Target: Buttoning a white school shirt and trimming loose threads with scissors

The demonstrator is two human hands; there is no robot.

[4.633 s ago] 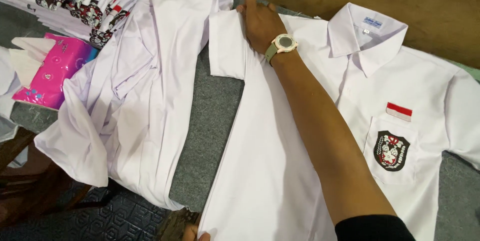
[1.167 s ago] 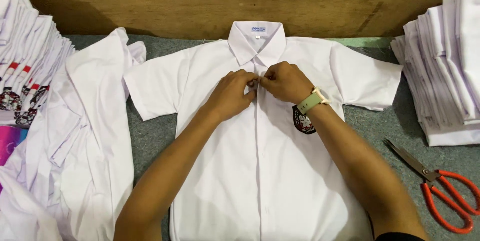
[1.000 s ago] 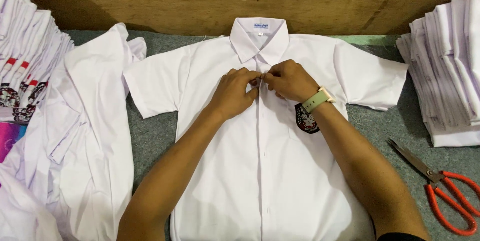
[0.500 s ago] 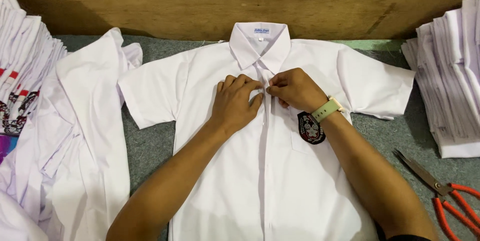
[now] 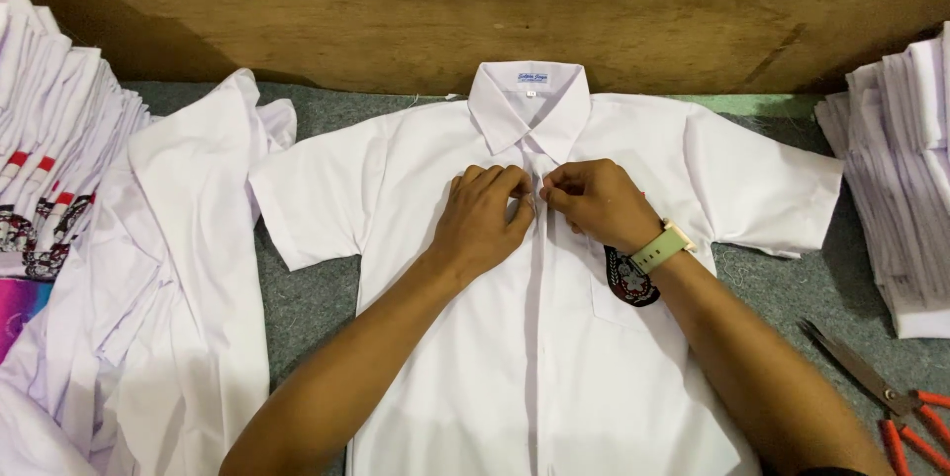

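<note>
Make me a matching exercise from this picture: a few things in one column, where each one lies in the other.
Things:
1. scissors
2. wristwatch
3. collar
4. loose shirts

Places:
A. spread at the left of the buttoned shirt
B. on the right hand's wrist
C. lower right, on the grey mat
D. at the top, by the wooden board

Pairs: 1-C, 2-B, 3-D, 4-A

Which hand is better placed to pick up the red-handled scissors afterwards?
The right hand, probably. The red-handled metal scissors lie on the grey table cover on its side, while the left hand would have to cross the white short-sleeved shirt.
</note>
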